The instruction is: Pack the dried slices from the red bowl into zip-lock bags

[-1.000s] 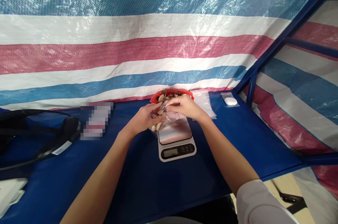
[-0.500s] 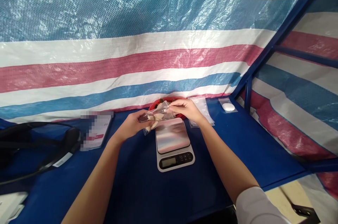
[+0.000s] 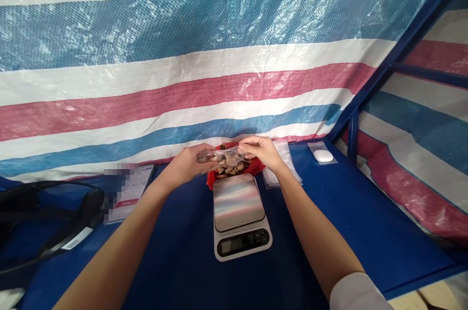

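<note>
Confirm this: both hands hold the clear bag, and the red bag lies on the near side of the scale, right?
Not quite: in the head view, the red bag lies beyond the scale, not on its near side. The left hand and right hand do hold the clear bag.

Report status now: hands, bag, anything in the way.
Left hand and right hand both holding clear bag. Clear bag held up over red bag of loose pieces. Scale on near side; no obstruction seen.

scale (image 3: 239, 203): on table (image 3: 175, 271) | bag (image 3: 256, 167): behind scale | sleeves (image 3: 288, 160): bag's right | phone (image 3: 141, 185): scale's left
</note>
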A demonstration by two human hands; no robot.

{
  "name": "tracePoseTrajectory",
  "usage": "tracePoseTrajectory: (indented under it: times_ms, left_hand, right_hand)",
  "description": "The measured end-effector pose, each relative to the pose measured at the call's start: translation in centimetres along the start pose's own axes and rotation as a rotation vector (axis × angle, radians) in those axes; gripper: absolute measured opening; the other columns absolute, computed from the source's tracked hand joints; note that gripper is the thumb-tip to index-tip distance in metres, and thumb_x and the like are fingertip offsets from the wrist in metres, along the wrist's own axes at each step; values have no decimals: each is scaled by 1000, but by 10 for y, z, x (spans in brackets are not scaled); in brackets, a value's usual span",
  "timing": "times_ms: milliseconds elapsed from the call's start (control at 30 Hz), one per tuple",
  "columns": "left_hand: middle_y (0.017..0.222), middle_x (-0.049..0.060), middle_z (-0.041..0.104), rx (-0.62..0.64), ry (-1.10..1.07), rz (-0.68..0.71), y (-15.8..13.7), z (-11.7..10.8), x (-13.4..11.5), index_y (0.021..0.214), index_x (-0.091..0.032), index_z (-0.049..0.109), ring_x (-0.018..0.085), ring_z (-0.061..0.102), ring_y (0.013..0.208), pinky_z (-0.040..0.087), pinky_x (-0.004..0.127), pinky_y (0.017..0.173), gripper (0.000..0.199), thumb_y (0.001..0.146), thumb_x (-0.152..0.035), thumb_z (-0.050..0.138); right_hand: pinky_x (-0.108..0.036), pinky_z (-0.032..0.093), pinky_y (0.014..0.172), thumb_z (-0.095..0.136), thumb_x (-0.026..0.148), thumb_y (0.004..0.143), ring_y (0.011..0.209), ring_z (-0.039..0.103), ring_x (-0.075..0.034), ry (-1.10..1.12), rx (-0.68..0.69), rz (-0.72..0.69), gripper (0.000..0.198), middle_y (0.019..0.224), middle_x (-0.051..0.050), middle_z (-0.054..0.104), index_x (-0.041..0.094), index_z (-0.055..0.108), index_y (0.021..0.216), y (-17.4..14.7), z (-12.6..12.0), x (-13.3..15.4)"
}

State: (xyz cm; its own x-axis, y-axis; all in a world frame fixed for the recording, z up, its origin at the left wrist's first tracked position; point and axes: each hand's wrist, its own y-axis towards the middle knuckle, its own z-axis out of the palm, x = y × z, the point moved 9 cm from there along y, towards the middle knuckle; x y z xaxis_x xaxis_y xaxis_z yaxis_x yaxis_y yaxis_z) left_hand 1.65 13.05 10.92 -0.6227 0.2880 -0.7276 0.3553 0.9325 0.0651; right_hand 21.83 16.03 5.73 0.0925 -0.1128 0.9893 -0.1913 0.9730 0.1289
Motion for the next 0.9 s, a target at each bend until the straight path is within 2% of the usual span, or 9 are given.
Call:
tracePoseTrajectory:
  times_ms: [100,267,467,633,800,900]
  left_hand:
    - [88,2,77,-52,-47,-60,2,-5,11,111,-21,72,22,71,76,56,28,64,58,67,-59,82]
    - [85,4,77,-86,-70,-138,6,-12,23,119,-20,68,25,72,79,56,29,64,73,62,-64,84]
    - [85,4,75,-125,-54,-112,14,-17,18,122,-20,66,26,72,82,57,33,70,73,64,-61,83]
    - [83,3,74,-107,-103,-123,21,-12,16,125,-19,65,26,72,81,58,34,68,78,62,-61,85]
    - [101,8,78,-134,-234,-78,23,-12,21,104,-18,73,27,73,95,60,38,84,61,63,-62,87]
    - [102,8,79,-160,-234,-77,23,-14,25,97,-18,75,28,73,97,59,39,89,56,68,-64,83]
  right_hand:
    - [-29,58,70,83,47,68,78,69,-17,17,3,70,33,82,-4,76,18,78,85,0,-6,-7]
    - [-27,57,68,83,45,70,81,70,-18,44,40,96,30,83,-4,76,19,78,85,0,-5,-13]
    - [-29,58,69,82,43,71,80,70,-19,9,40,138,28,78,-4,75,19,78,84,2,-8,-23]
    - [-32,60,69,83,42,69,73,70,-18,41,27,126,25,75,-3,74,20,77,81,3,-17,-27]
    - [-33,62,71,84,38,69,76,71,-20,36,0,156,22,75,-3,75,21,78,82,2,-22,-28]
    - [-33,62,70,84,36,70,77,72,-21,20,1,195,20,77,-4,76,21,79,82,3,-20,-32]
